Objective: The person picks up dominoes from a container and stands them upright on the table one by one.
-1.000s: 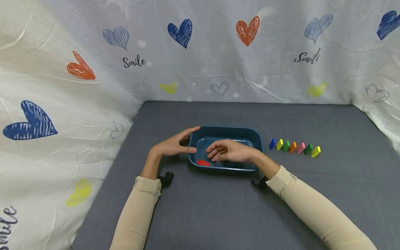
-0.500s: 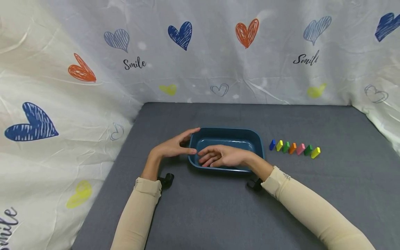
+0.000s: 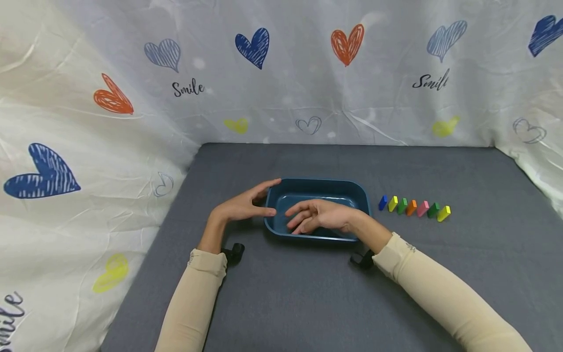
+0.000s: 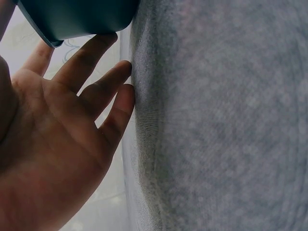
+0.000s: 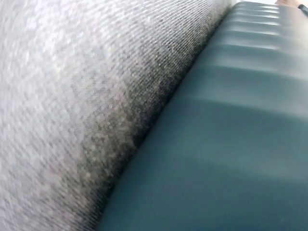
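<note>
A dark teal rectangular tray (image 3: 316,186) rests on the cloth. My left hand (image 3: 241,203) holds its left end, thumb over the rim and forefinger at the far corner. In the left wrist view, a fingertip of the left hand (image 4: 62,120) touches the outside of the tray (image 4: 82,17). Inside the tray hovers my right hand (image 3: 323,215), fingers bent and pointing left. Whatever lies under its palm is hidden, so I cannot tell whether it holds anything. The right wrist view has only the tray's outer wall (image 5: 216,144) up close.
To the right of the tray, several small coloured domino blocks (image 3: 411,208) stand upright in a spaced row: blue, yellow, green, orange, pink. Dark grey cloth (image 3: 299,293) covers the table. A white curtain with printed hearts (image 3: 281,98) hangs behind and at the sides.
My right hand reached left over the red block in the tray, then drew slightly back right. The red block is out of sight now. My left hand stays put.
</note>
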